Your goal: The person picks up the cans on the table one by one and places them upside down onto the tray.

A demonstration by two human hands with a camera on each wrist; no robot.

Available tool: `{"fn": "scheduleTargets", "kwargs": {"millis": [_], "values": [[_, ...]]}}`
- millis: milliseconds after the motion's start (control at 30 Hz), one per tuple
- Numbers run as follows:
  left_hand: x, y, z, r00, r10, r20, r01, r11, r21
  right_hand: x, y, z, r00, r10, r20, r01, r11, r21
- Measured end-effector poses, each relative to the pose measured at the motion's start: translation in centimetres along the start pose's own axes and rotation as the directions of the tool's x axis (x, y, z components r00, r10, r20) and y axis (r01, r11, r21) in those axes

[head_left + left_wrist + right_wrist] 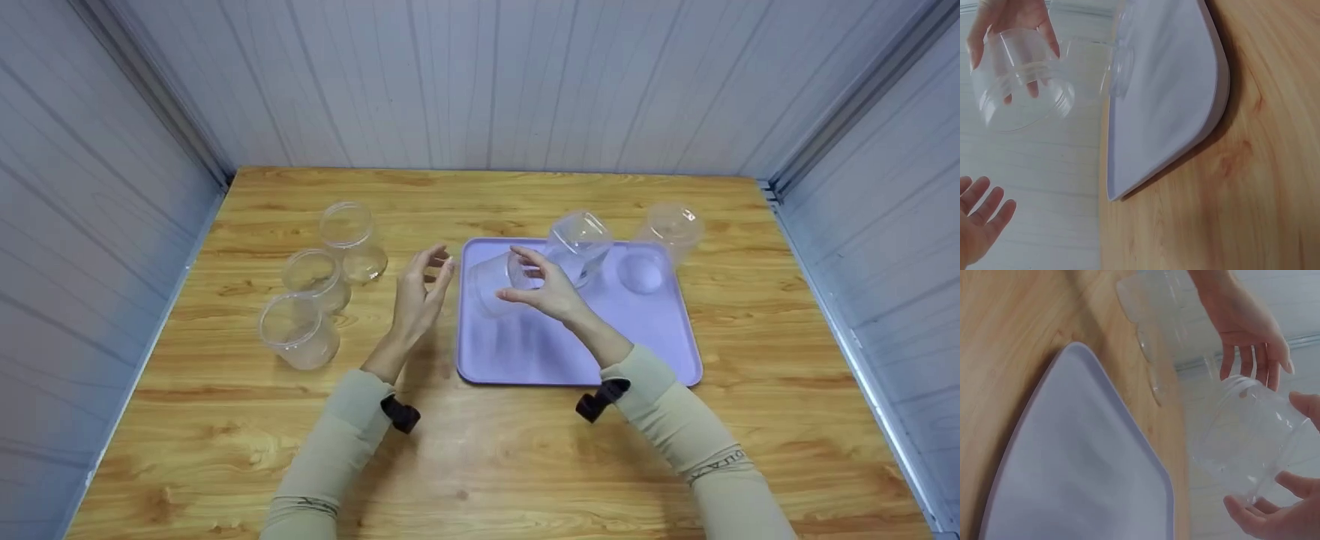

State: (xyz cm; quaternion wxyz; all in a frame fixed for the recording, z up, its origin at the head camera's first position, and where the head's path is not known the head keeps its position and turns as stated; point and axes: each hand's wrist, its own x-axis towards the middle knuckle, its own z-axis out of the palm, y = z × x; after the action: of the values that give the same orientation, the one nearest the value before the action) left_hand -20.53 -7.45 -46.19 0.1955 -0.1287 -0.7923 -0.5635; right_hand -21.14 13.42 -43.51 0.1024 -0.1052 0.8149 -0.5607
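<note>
My right hand [551, 292] grips a clear plastic jar [491, 286] by its base end, above the left part of a purple tray [525, 360]. The jar is tilted, and its open ribbed mouth points towards my left hand [421, 296]. That hand stands a little apart to the left, fingers relaxed and holding nothing. In the right wrist view, the left fingers are close to the mouth of the held jar [1252, 433]; whether they touch it is hard to tell there. Another clear jar [581, 236] stands mouth down at the tray's back.
One more clear jar [673, 225] is at the tray's back right corner. Left of the tray, a row of three open-topped clear jars, front jar [300, 334], middle jar [315, 277] and back jar [349, 232], stands on the wooden table [465, 457]. Pale panel walls [450, 82] enclose the table.
</note>
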Motion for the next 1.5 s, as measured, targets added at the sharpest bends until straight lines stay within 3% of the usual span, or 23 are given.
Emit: {"fn": "scheduleTargets", "kwargs": {"millis": [233,567,933,1100,1333,1500], "values": [[1.2,0.2,-1.2,0.999,-0.048,0.016,0.045,0.987,0.153,1.1,0.3,0.5,0.998,-0.041,-0.05,0.031,0.985,-0.172],[2.4,-0.3,-2.3,0.998,-0.047,0.034,0.036,0.958,0.283,2.6,1.2,1.1,0.991,-0.099,-0.088,0.059,0.923,-0.38],[3.1,-0.8,-3.9,0.993,-0.073,0.089,0.025,0.892,0.451,4.5,2.7,2.2,0.986,-0.116,-0.117,0.045,0.873,-0.485],[3.6,-0.8,-4.6,0.99,-0.092,0.104,0.025,0.855,0.519,5.2,3.1,2.6,0.989,-0.092,-0.113,0.024,0.867,-0.498],[4.8,-1.1,-5.6,0.981,-0.115,0.153,0.006,0.816,0.578,6.1,3.5,3.0,0.992,-0.064,-0.107,-0.007,0.832,-0.555],[5.7,-1.4,-6.3,0.98,-0.117,0.163,-0.016,0.764,0.645,6.7,3.6,3.2,0.991,-0.039,-0.129,-0.04,0.828,-0.56]]}}
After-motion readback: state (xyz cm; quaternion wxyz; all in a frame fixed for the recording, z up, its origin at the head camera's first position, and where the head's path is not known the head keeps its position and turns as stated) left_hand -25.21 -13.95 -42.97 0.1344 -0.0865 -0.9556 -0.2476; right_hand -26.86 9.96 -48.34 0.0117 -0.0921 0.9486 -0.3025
